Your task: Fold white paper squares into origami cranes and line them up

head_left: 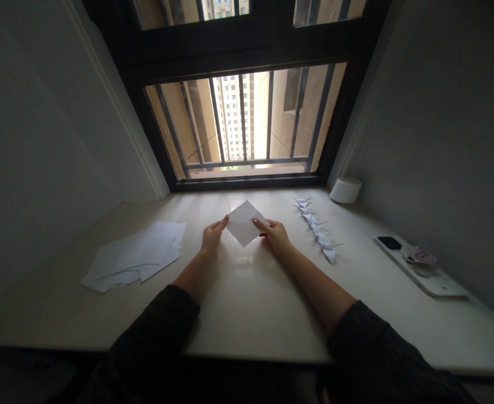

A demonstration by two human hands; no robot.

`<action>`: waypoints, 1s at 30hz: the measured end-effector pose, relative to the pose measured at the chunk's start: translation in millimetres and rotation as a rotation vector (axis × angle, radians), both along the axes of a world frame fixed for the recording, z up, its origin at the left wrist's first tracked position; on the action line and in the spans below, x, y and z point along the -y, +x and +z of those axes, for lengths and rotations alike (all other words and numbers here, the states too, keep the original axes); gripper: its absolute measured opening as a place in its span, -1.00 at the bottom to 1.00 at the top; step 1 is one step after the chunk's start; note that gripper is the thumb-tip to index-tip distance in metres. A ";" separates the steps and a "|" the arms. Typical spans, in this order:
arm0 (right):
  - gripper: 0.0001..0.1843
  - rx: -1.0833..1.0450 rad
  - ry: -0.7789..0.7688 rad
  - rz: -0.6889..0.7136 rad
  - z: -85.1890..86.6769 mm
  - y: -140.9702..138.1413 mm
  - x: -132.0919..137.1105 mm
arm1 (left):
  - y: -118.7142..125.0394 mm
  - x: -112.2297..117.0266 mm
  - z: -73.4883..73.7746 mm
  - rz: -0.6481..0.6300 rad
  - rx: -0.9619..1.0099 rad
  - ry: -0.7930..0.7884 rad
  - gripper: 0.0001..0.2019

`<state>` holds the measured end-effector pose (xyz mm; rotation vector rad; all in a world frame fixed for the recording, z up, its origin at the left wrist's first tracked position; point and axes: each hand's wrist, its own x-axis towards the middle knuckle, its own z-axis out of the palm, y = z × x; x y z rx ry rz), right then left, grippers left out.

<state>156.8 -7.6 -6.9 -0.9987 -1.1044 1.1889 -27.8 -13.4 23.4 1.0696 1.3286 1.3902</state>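
Note:
A small white square of paper (243, 223) is held up like a diamond just above the pale desk (247, 303). My left hand (211, 236) pinches its left corner with thumb and fingers. My right hand (275, 233) pinches its right corner. Both forearms reach forward from dark sleeves. The paper looks flat, and I cannot tell whether it is folded.
A loose pile of white sheets (135, 256) lies at the left. A row of several folded paper cranes (316, 229) runs along the right. A white round container (345, 189) sits by the barred window (242, 120). A phone (419, 266) lies at the far right.

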 end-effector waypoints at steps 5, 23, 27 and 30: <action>-0.54 -0.147 -0.025 -0.095 2.6 0.2 -1.5 | -0.3 1.6 0.6 -0.178 -0.113 0.077 -0.64; -0.28 -0.261 -0.082 0.013 7.3 -1.2 0.6 | 2.9 4.1 -0.3 -0.407 0.064 -0.123 -0.50; -0.18 -0.190 -0.139 -0.007 5.5 1.2 -1.9 | 1.9 1.5 -1.5 -0.303 0.087 -0.123 -0.55; -0.13 -0.149 -0.077 -0.003 7.0 2.2 0.0 | 0.0 -0.1 -1.2 -0.227 0.107 -0.136 -0.55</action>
